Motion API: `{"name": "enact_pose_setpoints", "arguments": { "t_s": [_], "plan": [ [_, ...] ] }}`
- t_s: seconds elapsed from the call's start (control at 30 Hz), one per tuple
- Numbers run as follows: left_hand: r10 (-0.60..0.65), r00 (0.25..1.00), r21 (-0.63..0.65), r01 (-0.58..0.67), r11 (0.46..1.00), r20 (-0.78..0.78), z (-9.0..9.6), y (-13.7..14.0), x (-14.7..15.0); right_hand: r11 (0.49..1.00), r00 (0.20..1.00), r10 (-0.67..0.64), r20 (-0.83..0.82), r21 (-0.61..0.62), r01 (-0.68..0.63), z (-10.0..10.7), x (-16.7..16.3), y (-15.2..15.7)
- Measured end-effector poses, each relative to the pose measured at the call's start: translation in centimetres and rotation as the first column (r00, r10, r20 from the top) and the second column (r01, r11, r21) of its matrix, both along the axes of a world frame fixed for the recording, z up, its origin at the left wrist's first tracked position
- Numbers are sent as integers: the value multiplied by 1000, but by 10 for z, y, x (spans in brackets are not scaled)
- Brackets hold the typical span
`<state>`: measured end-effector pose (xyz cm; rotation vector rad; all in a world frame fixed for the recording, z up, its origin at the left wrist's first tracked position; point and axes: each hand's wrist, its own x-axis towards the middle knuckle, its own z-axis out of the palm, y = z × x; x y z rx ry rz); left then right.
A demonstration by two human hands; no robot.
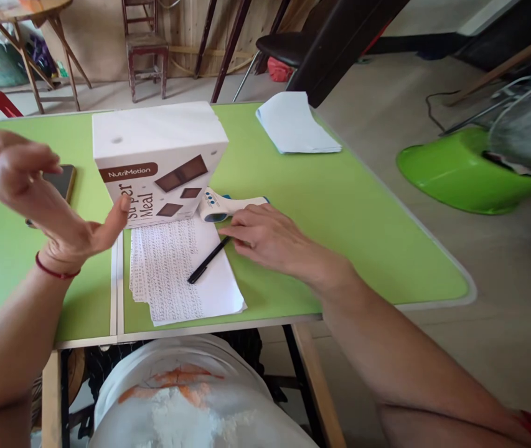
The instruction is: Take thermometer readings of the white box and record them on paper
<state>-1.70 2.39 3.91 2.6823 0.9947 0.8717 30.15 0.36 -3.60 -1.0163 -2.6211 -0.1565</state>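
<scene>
My left hand (36, 193) is raised at the left, empty, its fingers bent and the thumb held apart, with a red cord on the wrist. Behind the thumb stands a white NutriMotion box (162, 174) printed with brown bars. On the sheets of handwritten paper (176, 274) a black pen (206, 261) lies slanted. My right hand (269, 242) is closed at the pen's upper end, its fingertips around it; part of the grip is hidden. Just beyond those fingers lies a white and blue infrared thermometer (218, 206), close to the box.
Folded white papers (293, 121) rest at the green table's (363, 236) far right. A dark phone (62, 180) lies behind my left hand. A bright green plastic stool or chair (456, 174) stands on the floor at right; a wooden chair (146, 50) stands at the back.
</scene>
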Motion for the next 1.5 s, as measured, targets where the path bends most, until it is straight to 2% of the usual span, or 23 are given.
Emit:
{"name": "enact_pose_setpoints", "arguments": {
  "t_s": [0.1, 0.17, 0.27, 0.33, 0.4, 0.47, 0.53, 0.6, 0.63, 0.7, 0.77, 0.8, 0.83, 0.87, 0.97, 1.07, 1.23, 1.5],
  "plan": [
    [-28, 993, 117, 42, 992, -118, 1, -23, 18, 998, 997, 10, 82, 64, -15, -6, -2, -2],
    [-63, 965, 172, 109, 979, -255, -4, -36, 30, 992, 996, 27, 89, 120, -37, -8, -1, -2],
    [-171, 879, 6, 194, 981, -445, -13, -45, 41, 983, 999, 44, 27, 180, -48, -9, 3, 1],
    [-207, 828, -135, 159, 978, -521, -15, -46, 45, 980, 998, 9, -70, 197, 5, -8, 7, 4],
    [-223, 769, -228, 103, 968, -599, -13, -48, 49, 977, 965, -27, -262, 197, 81, -4, 8, 4],
    [-250, 694, -288, 64, 955, -675, -9, -52, 54, 981, 837, -52, -544, 130, 145, 1, 2, -1],
    [-283, 626, -345, 24, 938, -727, -5, -57, 61, 992, 604, -108, -790, -45, 119, 7, -12, -10],
    [-316, 585, -400, -15, 916, -747, -4, -61, 67, 964, 402, -224, -888, -263, -44, 9, -29, -21],
    [-328, 576, -420, -29, 907, -749, -5, -62, 70, 924, 354, -298, -887, -361, -126, 9, -37, -26],
    [-337, 569, -441, -50, 896, -750, -7, -62, 73, 810, 363, -450, -816, -544, -219, 5, -50, -35],
    [-337, 567, -449, -66, 891, -752, -9, -62, 74, 709, 411, -556, -722, -670, -218, -2, -58, -40],
    [-336, 569, -449, -66, 891, -751, -10, -62, 74, 685, 423, -585, -692, -701, -199, -6, -60, -42],
    [-332, 575, -444, -61, 894, -748, -11, -63, 73, 684, 427, -595, -681, -708, -176, -9, -61, -44],
    [-326, 581, -435, -54, 899, -746, -11, -63, 73, 701, 432, -589, -683, -697, -147, -12, -62, -45],
    [-300, 591, -400, -41, 916, -749, -12, -65, 72, 800, 498, -507, -704, -599, -34, -18, -63, -46],
    [-285, 576, -386, -58, 921, -766, -11, -67, 73, 864, 572, -415, -707, -504, 4, -21, -64, -46],
    [-279, 573, -378, -58, 924, -770, -11, -67, 74, 894, 620, -333, -711, -447, -32, -24, -63, -44],
    [-278, 590, -364, -29, 931, -758, -16, -67, 72, 907, 667, -305, -680, -420, -14, -22, -62, -43]
  ]
}}
